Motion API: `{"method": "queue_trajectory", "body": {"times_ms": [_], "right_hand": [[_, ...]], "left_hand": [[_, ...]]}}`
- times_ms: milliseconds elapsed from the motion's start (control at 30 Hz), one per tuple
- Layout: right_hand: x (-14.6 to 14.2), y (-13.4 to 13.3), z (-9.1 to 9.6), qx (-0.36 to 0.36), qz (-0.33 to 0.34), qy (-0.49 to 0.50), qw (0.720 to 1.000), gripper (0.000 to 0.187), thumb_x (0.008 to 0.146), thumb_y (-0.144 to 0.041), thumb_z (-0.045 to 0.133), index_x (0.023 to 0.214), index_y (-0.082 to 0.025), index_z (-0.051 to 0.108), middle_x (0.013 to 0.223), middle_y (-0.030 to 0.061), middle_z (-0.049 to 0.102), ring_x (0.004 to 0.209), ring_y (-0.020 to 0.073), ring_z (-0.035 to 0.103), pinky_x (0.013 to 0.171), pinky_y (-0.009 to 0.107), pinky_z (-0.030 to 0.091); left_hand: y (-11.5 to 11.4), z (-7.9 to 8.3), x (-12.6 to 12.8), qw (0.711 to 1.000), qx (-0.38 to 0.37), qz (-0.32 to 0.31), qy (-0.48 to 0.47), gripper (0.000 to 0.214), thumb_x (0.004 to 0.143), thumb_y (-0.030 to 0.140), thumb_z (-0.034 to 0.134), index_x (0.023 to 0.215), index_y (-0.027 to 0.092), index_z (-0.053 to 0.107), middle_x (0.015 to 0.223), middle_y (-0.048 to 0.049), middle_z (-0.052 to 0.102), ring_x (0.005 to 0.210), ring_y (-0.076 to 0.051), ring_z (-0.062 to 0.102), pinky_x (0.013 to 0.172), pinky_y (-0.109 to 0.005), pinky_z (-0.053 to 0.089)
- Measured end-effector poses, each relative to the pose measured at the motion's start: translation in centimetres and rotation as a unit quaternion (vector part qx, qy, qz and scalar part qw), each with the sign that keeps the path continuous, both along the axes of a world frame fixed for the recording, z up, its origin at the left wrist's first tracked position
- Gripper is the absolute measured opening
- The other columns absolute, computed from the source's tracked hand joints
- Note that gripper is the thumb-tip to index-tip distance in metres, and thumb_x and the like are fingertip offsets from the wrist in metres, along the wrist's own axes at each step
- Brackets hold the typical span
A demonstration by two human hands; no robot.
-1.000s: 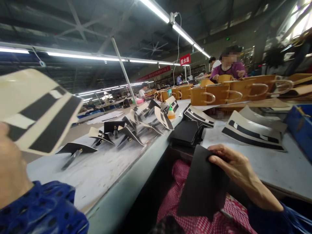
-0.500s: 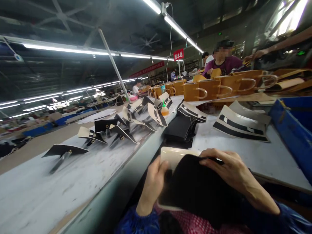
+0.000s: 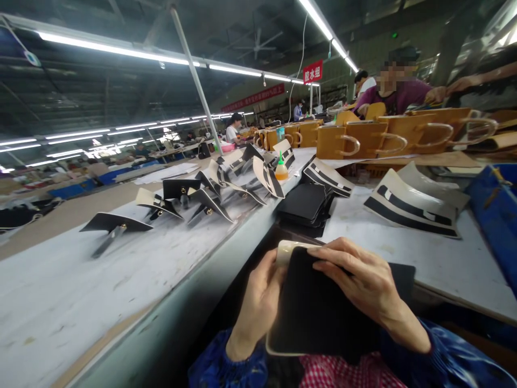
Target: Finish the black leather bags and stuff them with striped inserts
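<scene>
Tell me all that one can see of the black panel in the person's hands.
The black panel is flat, matte and thin, perhaps leather. It lies on a cream piece, whose edge shows at the upper left and lower left. The left hand grips its left side; the right hand rests fingers over its top. It is held above the lap, before the table.

"胶水组" on red hanging sign (image 3: 313, 71)

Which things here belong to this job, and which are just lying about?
In hand: black piece, pressed by right hand; cream panel beneath, gripped by left hand.
Lying about: black stack, glue bottle, striped panels, tan bags, blue bin.
</scene>
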State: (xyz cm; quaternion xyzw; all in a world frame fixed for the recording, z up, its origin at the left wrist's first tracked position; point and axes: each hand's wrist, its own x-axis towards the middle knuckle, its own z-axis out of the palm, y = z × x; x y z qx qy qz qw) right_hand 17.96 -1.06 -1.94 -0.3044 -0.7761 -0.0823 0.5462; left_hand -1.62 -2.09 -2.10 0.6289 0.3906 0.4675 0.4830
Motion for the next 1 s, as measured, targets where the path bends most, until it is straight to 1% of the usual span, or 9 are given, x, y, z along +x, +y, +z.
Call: {"method": "queue_trajectory", "body": {"times_ms": [167,333,433,567,733,900,1000], "right_hand": [[0.2,0.3,0.8,0.000,0.023,-0.052,0.998,0.020,0.097,-0.017,0.057,0.110,-0.023,0.071,0.086,0.0042,0.071,0.072,0.0123,0.068,0.060,0.022,0.055],[-0.1,0.6,0.8,0.015,0.032,-0.092,0.995,0.023,0.097,-0.016,0.057,0.113,-0.025,0.070,0.087,0.0043,0.073,0.072,0.0136,0.066,0.061,0.026,0.054],[-0.4,0.5,0.7,0.027,0.015,-0.088,0.996,0.024,0.095,-0.012,0.058,0.114,-0.023,0.069,0.087,0.0043,0.072,0.073,0.0132,0.065,0.062,0.025,0.054],[-0.8,0.3,0.8,0.030,-0.002,-0.065,0.997,0.029,0.092,-0.007,0.059,0.114,-0.023,0.069,0.085,0.0038,0.070,0.071,0.0125,0.065,0.061,0.023,0.053],[-0.9,0.2,1.0,0.037,0.008,-0.067,0.997,0.031,0.093,-0.008,0.059,0.117,-0.025,0.067,0.086,0.0031,0.070,0.071,0.0129,0.065,0.061,0.024,0.054],[-0.8,-0.1,1.1,0.012,0.020,-0.064,0.998,0.035,0.092,-0.006,0.059,0.119,-0.026,0.067,0.087,0.0036,0.070,0.073,0.0137,0.065,0.063,0.024,0.055],[-0.9,0.0,1.0,0.015,0.018,-0.055,0.998,0.034,0.092,-0.007,0.059,0.119,-0.026,0.068,0.086,0.0032,0.069,0.072,0.0128,0.065,0.063,0.023,0.055]], "left_hand": [[-0.5,0.2,0.0,1.000,0.003,-0.021,-0.019,0.036,0.100,0.032,0.048,0.134,0.025,0.058,0.132,-0.0038,0.066,0.123,-0.024,0.061,0.107,-0.032,0.047],[-0.7,0.2,-0.1,0.999,0.027,-0.021,0.000,0.040,0.100,0.033,0.047,0.139,0.024,0.054,0.135,-0.0047,0.065,0.127,-0.025,0.059,0.109,-0.034,0.046],[-0.8,0.1,-0.2,0.999,0.035,-0.010,0.015,0.042,0.100,0.031,0.047,0.141,0.024,0.053,0.137,-0.0046,0.064,0.129,-0.025,0.057,0.110,-0.034,0.046],[-0.9,0.1,-0.1,1.000,0.024,-0.015,-0.006,0.044,0.100,0.030,0.048,0.143,0.025,0.051,0.139,-0.0049,0.062,0.129,-0.025,0.057,0.111,-0.035,0.046],[-1.1,0.3,0.0,0.999,0.018,-0.024,-0.022,0.044,0.100,0.030,0.049,0.143,0.024,0.052,0.139,-0.0056,0.062,0.130,-0.026,0.056,0.111,-0.036,0.046],[-1.1,0.3,-0.1,0.999,0.041,-0.028,-0.015,0.043,0.100,0.026,0.048,0.143,0.024,0.051,0.140,-0.0049,0.062,0.129,-0.024,0.057,0.112,-0.034,0.045],[-1.3,0.3,-0.1,0.998,0.052,-0.030,-0.010,0.044,0.100,0.024,0.047,0.144,0.023,0.050,0.139,-0.0050,0.062,0.129,-0.024,0.057,0.112,-0.034,0.045]]}}
